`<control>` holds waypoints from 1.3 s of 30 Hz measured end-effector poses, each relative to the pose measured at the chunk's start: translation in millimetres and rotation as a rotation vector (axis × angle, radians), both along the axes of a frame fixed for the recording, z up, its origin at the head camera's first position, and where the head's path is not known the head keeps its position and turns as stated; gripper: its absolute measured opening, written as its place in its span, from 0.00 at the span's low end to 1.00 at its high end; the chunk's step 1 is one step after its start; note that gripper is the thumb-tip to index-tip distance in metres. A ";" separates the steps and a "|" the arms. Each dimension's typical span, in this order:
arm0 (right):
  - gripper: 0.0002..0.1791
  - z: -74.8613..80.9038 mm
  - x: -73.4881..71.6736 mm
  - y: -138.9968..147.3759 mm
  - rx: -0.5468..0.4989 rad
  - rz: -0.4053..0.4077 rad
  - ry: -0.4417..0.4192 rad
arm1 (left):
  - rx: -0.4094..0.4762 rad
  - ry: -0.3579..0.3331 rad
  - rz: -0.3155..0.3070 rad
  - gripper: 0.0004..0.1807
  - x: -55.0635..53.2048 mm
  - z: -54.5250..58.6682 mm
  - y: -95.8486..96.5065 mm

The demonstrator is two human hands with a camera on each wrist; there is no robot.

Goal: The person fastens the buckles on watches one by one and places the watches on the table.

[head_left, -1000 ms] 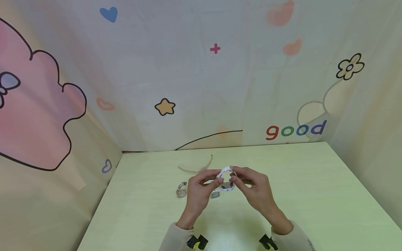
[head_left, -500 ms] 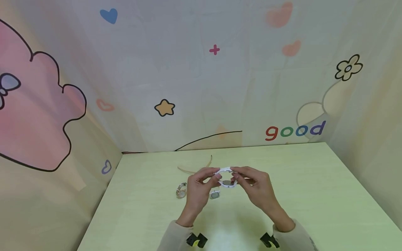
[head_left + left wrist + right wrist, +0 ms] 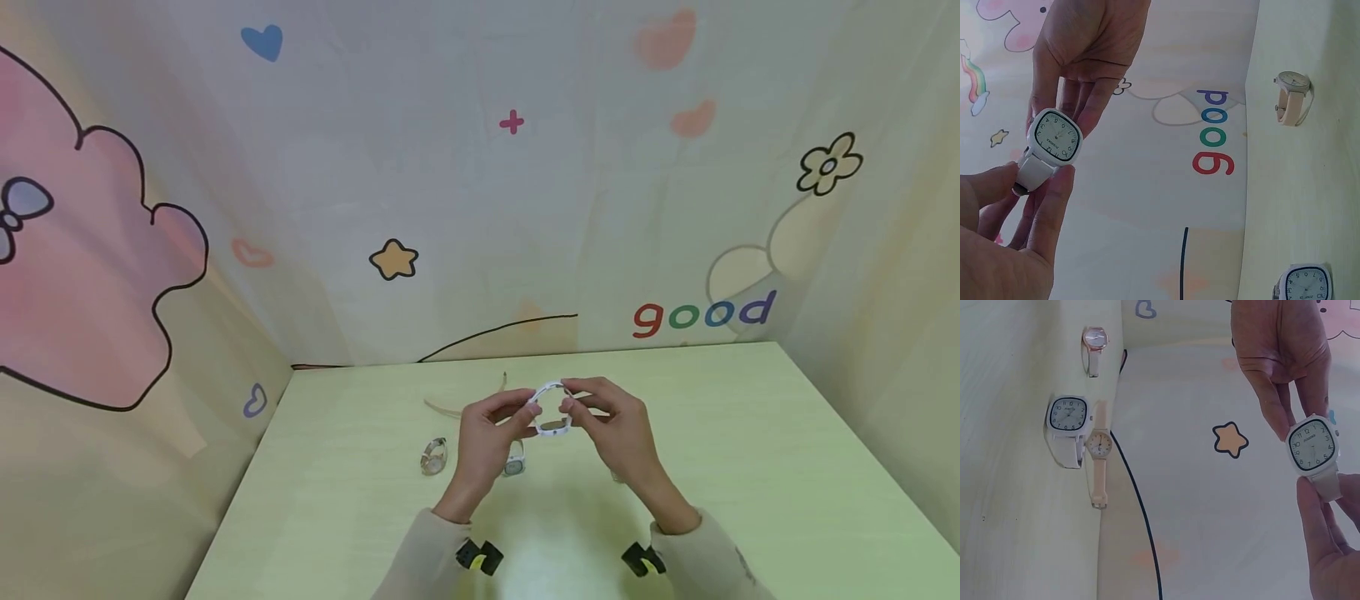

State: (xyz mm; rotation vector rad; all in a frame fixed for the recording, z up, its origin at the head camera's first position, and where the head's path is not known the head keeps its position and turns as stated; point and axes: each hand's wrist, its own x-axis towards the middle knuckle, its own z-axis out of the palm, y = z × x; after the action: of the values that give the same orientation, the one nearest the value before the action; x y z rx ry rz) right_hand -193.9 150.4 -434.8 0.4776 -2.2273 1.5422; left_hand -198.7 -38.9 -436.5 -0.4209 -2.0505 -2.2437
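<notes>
A white wristwatch (image 3: 553, 427) with a rounded-square dial is held up above the table, its strap curved into a loop. My left hand (image 3: 486, 437) pinches one side of it between thumb and fingers. On the opposite side, my right hand (image 3: 618, 429) grips it the same way. The left wrist view shows the watch's dial (image 3: 1057, 136) with a dark outline, and its buckle (image 3: 1020, 189) near the left fingers. A second white watch (image 3: 514, 463) stands on the table just beyond my left wrist. In the right wrist view its dial (image 3: 1069, 414) faces up.
Left on the table (image 3: 322, 500) sits a rose-gold watch (image 3: 433, 458) with a pale strap. A slim beige-strapped watch (image 3: 1099, 444) lies stretched out, partly behind my left hand. A pink-strapped watch (image 3: 1291, 97) is to the right. A printed curtain (image 3: 465, 167) backs the table.
Both hands have lifted the white watch slightly and shifted it a little to the right. Its loop has tilted. The pink-strapped watch's edge now peeks out by my right wrist.
</notes>
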 end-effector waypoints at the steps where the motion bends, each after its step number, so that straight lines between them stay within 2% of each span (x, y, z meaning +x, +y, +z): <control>1: 0.15 0.5 -1.0 0.4 0.004 -0.012 -0.009 | 0.000 -0.010 -0.007 0.15 -1.4 0.1 0.8; 5: 0.13 12.0 0.0 0.4 0.026 -0.035 -0.028 | 0.001 -0.034 -0.025 0.15 -7.5 -0.4 4.4; 10: 0.13 30.7 3.5 -0.4 0.006 -0.007 -0.067 | 0.007 -0.052 -0.013 0.15 -17.3 -2.4 11.1; 17: 0.14 -2.9 -30.2 15.0 -0.052 -0.020 -0.185 | 0.057 -0.118 0.046 0.12 -35.1 -8.2 24.2; 24: 0.15 -15.5 -45.0 19.6 -0.055 -0.034 -0.261 | 0.073 -0.166 0.084 0.12 -48.7 -19.5 32.8; 29: 0.15 -20.0 -54.4 22.5 -0.046 -0.057 -0.307 | 0.060 -0.202 0.112 0.11 -57.0 -23.6 40.3; 39: 0.16 -26.8 -71.7 26.2 -0.094 -0.121 -0.471 | 0.055 -0.267 0.183 0.08 -73.2 -36.8 55.5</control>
State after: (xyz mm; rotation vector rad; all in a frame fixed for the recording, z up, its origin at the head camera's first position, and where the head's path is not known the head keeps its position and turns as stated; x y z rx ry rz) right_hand -265.6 176.6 -461.6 -0.0598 -2.4450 1.8286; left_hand -271.9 16.5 -473.3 0.0735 -2.0388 -2.3429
